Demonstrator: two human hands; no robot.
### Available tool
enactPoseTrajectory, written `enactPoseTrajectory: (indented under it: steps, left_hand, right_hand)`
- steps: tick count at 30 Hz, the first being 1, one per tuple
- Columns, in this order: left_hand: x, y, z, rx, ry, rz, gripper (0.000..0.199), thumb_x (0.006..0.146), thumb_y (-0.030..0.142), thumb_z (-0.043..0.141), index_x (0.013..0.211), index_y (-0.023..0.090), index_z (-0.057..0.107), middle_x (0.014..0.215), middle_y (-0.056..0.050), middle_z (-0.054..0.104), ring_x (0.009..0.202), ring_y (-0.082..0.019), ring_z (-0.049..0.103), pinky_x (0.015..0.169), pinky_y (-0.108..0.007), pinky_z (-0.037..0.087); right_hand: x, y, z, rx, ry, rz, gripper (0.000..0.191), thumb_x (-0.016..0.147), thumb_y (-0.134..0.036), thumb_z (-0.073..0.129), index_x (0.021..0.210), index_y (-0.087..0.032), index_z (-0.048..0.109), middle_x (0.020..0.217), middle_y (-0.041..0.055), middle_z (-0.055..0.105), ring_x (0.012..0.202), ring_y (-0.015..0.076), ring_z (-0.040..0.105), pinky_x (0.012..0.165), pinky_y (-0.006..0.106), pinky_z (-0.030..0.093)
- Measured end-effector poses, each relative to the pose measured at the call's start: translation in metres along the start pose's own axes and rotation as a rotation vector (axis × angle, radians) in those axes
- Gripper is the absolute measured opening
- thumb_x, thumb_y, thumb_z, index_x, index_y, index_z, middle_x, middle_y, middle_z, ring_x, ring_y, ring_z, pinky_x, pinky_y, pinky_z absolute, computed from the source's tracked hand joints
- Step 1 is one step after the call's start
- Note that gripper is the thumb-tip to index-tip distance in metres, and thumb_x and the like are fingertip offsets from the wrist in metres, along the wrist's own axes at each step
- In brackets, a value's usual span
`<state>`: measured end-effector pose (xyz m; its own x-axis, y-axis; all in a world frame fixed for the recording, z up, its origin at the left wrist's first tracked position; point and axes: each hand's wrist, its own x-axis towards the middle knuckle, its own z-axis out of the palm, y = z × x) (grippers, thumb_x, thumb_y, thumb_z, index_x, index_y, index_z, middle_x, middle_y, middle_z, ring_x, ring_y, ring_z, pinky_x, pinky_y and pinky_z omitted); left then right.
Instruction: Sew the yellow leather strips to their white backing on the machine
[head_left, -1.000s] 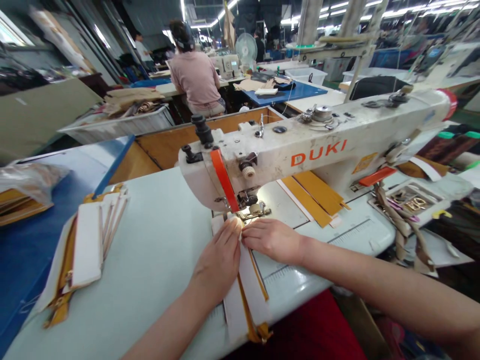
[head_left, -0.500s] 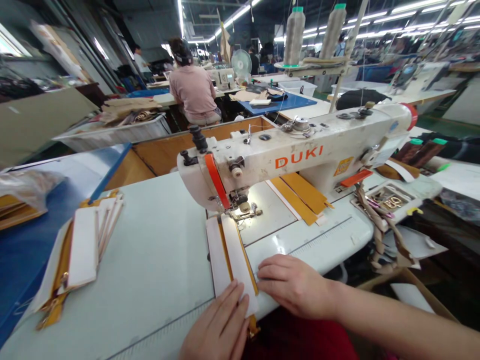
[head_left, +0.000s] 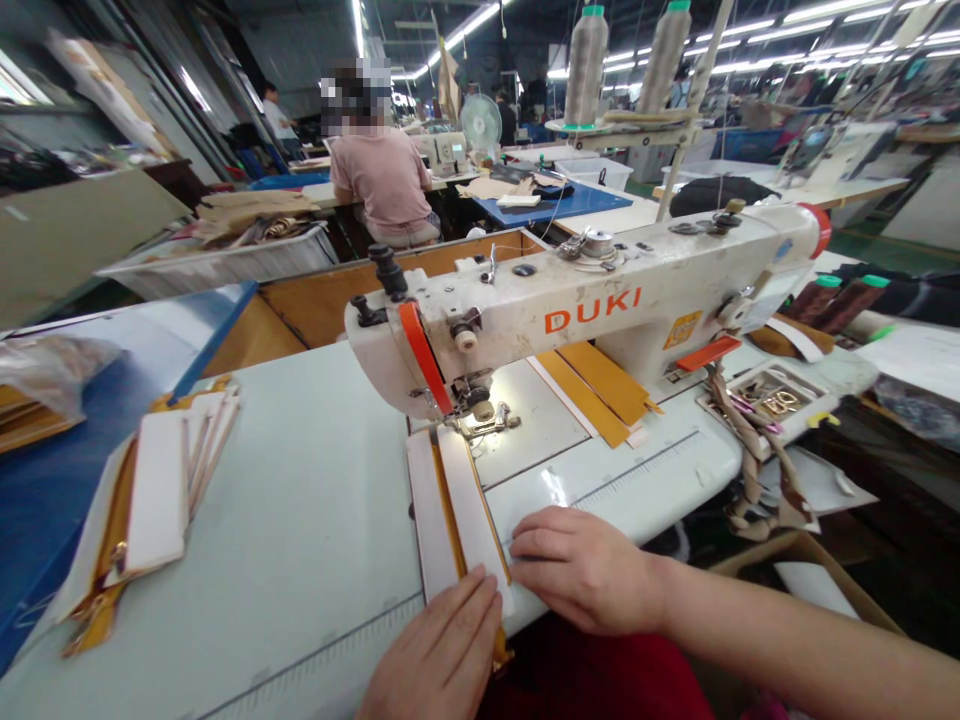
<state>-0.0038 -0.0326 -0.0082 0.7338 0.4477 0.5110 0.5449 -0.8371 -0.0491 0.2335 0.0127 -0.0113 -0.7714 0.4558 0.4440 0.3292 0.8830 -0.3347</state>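
- One surface (head_left: pixel 322 480) is topped by one sewing machine (head_left: pixel 600 275).
- Two white strips (head_left: pixel 465 490), mustard-edged, are laid side by side at its needle end, partly hidden by the flat left hand (head_left: pixel 442 640).
- The right hand (head_left: pixel 581 570) is curled beside them; any grip cannot be told.
- Beyond, two mustard strips (head_left: pixel 585 400) and two grey spools (head_left: pixel 587 70) are seen.
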Motion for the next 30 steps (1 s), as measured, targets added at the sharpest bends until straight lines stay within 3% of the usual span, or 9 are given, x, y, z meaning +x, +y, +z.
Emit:
enactPoseTrajectory:
  steps: [7, 23, 30]
  left_hand:
    - [-0.0037, -0.0037, -0.0007, -0.023, -0.059, 0.022, 0.036, 0.090, 0.005, 0.038, 0.113, 0.013, 0.064, 0.114, -0.010, 0.070, 0.116, -0.020, 0.061, 0.096, -0.030, 0.051]
    - [0.0010, -0.0016, -0.0024, -0.008, -0.050, 0.006, 0.035, 0.092, 0.007, 0.037, 0.116, 0.013, 0.063, 0.113, -0.010, 0.071, 0.113, -0.019, 0.062, 0.095, -0.028, 0.052]
    - [0.0030, -0.0008, -0.0026, -0.011, -0.027, 0.011, 0.033, 0.092, 0.005, 0.037, 0.107, 0.011, 0.066, 0.109, -0.010, 0.072, 0.110, -0.020, 0.064, 0.090, -0.029, 0.054]
  right_hand:
    - [0.0006, -0.0002, -0.0010, 0.001, -0.016, 0.004, 0.025, 0.094, -0.019, 0.044, 0.110, -0.011, 0.061, 0.106, 0.0119, 0.064, 0.109, 0.0218, 0.052, 0.094, 0.036, 0.047]
    - [0.0014, -0.0003, -0.0039, 0.012, -0.024, 0.006, 0.025, 0.094, -0.019, 0.043, 0.110, -0.011, 0.061, 0.106, 0.0121, 0.064, 0.109, 0.0217, 0.052, 0.095, 0.036, 0.048]
    - [0.0026, -0.0010, -0.0049, 0.025, -0.006, 0.010, 0.026, 0.094, -0.019, 0.042, 0.108, -0.010, 0.063, 0.104, 0.0123, 0.064, 0.107, 0.0220, 0.052, 0.095, 0.035, 0.048]
